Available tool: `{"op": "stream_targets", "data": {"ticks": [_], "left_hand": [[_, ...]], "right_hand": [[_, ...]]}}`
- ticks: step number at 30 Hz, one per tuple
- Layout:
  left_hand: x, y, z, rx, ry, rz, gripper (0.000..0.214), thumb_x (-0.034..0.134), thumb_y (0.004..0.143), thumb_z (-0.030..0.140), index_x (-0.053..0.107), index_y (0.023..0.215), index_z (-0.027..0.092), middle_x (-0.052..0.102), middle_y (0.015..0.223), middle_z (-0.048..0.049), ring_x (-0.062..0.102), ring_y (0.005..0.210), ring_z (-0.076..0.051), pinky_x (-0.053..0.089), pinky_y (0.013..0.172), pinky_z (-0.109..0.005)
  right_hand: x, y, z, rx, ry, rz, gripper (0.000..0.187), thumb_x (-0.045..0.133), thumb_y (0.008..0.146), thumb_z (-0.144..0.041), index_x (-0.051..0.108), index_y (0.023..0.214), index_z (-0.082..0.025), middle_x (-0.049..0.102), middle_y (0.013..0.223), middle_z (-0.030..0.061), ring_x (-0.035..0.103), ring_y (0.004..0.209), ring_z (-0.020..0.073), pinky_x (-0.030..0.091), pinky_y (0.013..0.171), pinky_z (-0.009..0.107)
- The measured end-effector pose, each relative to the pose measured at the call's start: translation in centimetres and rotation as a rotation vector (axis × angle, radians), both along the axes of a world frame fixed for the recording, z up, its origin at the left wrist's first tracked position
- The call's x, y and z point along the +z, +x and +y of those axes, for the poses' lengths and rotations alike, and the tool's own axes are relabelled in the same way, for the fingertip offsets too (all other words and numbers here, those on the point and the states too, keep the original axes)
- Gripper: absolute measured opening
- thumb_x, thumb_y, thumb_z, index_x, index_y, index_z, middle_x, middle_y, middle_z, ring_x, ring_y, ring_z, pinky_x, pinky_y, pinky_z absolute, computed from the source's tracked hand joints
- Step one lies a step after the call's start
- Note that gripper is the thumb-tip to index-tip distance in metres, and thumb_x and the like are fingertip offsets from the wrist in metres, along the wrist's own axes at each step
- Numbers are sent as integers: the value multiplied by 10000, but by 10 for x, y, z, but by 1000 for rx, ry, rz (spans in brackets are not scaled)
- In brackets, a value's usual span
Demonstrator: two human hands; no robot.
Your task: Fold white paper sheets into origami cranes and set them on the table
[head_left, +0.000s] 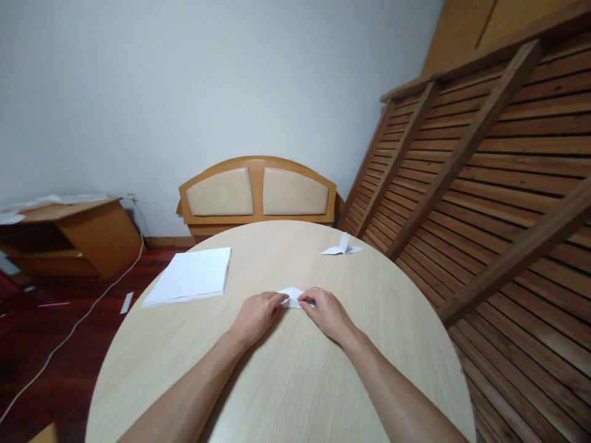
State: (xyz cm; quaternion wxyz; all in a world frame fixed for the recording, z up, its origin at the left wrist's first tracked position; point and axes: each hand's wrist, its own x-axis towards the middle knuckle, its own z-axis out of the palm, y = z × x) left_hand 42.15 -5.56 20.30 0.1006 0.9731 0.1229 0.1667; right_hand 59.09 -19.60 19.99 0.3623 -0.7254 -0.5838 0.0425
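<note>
A small folded piece of white paper (292, 298) lies on the round table between my hands. My left hand (262, 312) grips its left end, thumb and fingers closed on the edge. At the right end, my right hand (324, 309) pinches the paper between thumb and forefinger. Both hands rest low over the tabletop, and they cover the outer ends of the paper. Farther back on the right stands a folded white paper figure (342, 246) with two flat wings and an upright middle.
A stack of white paper sheets (191, 275) lies at the left of the pale round table (286, 246). Large wooden slatted panels (462, 172) lean along the right side. Behind are a padded headboard (258, 191), a low cabinet (87, 240) and a white cable (92, 307).
</note>
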Motion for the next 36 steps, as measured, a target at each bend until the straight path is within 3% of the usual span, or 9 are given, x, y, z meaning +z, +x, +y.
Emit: {"op": "stream_targets", "data": {"ticks": [6,10,14,17,20,24,30,36], "left_hand": [[-3,0,1,-71,8,-18,328,476,977,185,699,1179,315,714,1213,-16,705,1026,-207,558,860,-322],[-3,0,1,-49,64,14,302,507,980,217,718,1171,319,704,1234,-31,685,1079,-231,554,912,-373],[-1,0,0,-63,75,14,331,487,977,195,696,1212,298,679,1281,-41,647,1149,-232,533,971,-386],[-3,0,-1,-96,77,11,395,485,947,172,628,1310,234,617,1372,-71,573,1263,-245,469,1069,-403],[-6,-1,-5,-84,72,75,481,440,958,209,496,1434,173,484,1497,-108,431,1399,-273,363,1153,-474],[-9,-2,-10,-34,59,156,504,351,1012,305,393,1493,158,351,1574,-127,313,1463,-288,294,1169,-543],[-11,0,-6,-3,125,72,417,327,1021,276,525,1354,123,522,1449,-176,463,1374,-281,369,1127,-508],[-10,1,-1,185,189,-1,331,361,996,228,640,1122,104,635,1281,-209,571,1243,-306,460,1027,-491]], "right_hand": [[2,1,-2,4,-30,-39,254,526,902,-137,754,952,-237,740,991,31,676,947,186,498,876,305],[6,-3,-3,79,-101,-116,342,477,922,-123,756,1056,-268,727,1154,30,638,1115,199,457,1003,360],[9,-11,-8,201,-219,-167,400,442,1001,-285,565,1382,-294,538,1462,34,387,1422,240,211,1190,521],[8,-17,-11,236,-314,-164,607,417,1002,-495,322,1539,-229,294,1604,71,177,1508,270,65,1213,563],[6,-19,-12,207,-375,-159,736,374,981,-604,219,1571,-191,177,1635,84,83,1523,276,-1,1217,545],[5,-19,-12,181,-399,-160,768,339,971,-645,197,1577,-194,152,1641,78,59,1526,268,-12,1219,527],[3,-19,-11,174,-406,-159,791,331,959,-671,198,1577,-195,145,1642,77,54,1526,282,-9,1215,539],[3,-18,-11,182,-421,-152,815,360,945,-680,181,1580,-202,128,1645,73,52,1525,290,-16,1215,539]]}}
